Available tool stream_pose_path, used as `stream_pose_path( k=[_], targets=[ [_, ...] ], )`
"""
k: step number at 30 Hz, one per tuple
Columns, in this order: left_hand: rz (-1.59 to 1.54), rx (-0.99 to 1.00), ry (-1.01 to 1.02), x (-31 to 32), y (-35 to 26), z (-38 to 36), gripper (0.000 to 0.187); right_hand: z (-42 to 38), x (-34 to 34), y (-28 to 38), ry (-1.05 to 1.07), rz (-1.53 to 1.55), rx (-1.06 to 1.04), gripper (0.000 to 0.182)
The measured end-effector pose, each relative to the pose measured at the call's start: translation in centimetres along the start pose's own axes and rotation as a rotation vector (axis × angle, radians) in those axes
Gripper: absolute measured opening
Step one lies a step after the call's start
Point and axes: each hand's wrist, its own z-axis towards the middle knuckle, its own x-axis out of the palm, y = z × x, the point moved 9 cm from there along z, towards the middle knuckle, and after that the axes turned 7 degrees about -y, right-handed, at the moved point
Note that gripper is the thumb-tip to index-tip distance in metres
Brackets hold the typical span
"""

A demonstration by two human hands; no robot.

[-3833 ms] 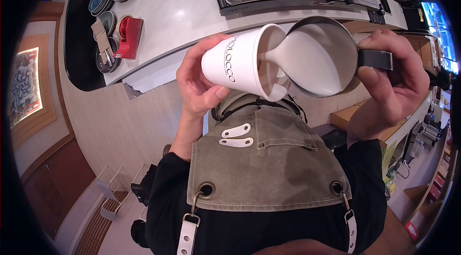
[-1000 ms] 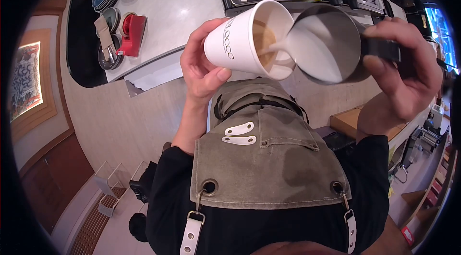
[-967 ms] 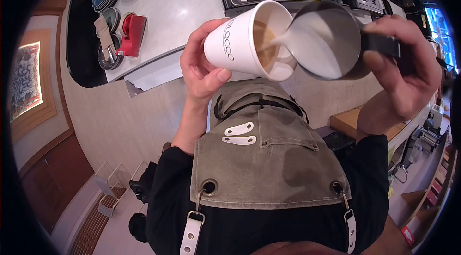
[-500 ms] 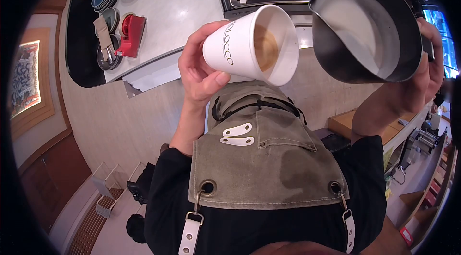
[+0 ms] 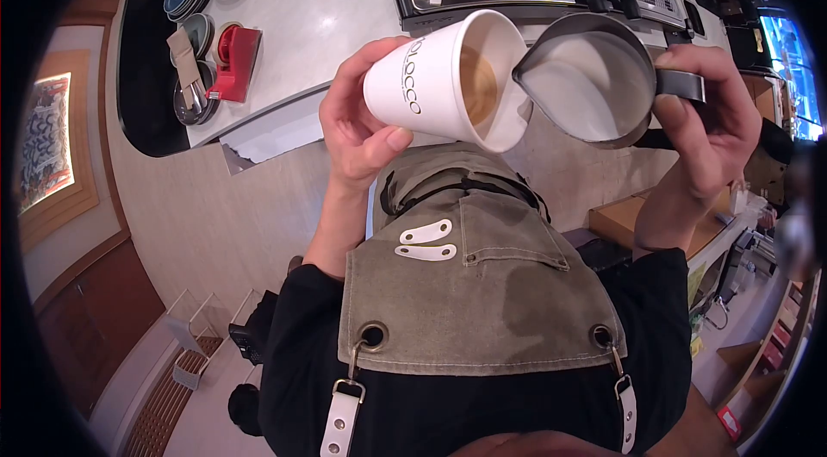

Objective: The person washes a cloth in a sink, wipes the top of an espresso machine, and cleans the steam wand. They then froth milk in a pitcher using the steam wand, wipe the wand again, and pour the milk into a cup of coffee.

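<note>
Lowered again, milk pitcher (image 5: 594,82) spout points left at tilted cup (image 5: 431,82).

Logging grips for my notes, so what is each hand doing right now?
Left hand: closed around the tilted paper cup.
Right hand: closed on the handle of the milk pitcher.

Single head-worn view, fisheye, looks steeply down over wearer's apron (image 5: 482,285); hands close to lens, counter (image 5: 319,35) beyond, floor (image 5: 215,224) below.
</note>
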Motion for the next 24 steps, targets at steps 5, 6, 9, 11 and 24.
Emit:
stream_pose_path(
  k=[5, 6, 9, 11, 24],
  targets=[
    [0.005, -0.013, -0.008, 0.0, 0.2, 0.0, 0.077, 0.0, 0.5, 0.0, 0.071, 0.012, -0.04, 0.026],
    [0.009, -0.014, -0.006, -0.1, 0.2, 0.0, 0.077, 0.0, 0.6, 0.1, 0.079, -0.004, -0.031, 0.026],
    [0.02, -0.007, -0.003, 0.1, 0.2, -0.1, 0.077, -0.1, 0.4, 0.2, 0.088, -0.125, 0.056, 0.029],
    [0.027, -0.002, 0.002, 0.2, 0.2, -0.1, 0.077, -0.1, 0.5, 0.3, 0.093, -0.19, 0.096, 0.032],
    [0.023, 0.002, -0.015, -0.3, 0.2, -0.1, 0.077, 1.3, 3.1, 3.1, 0.155, -0.196, -0.012, 0.03]
  ],
)
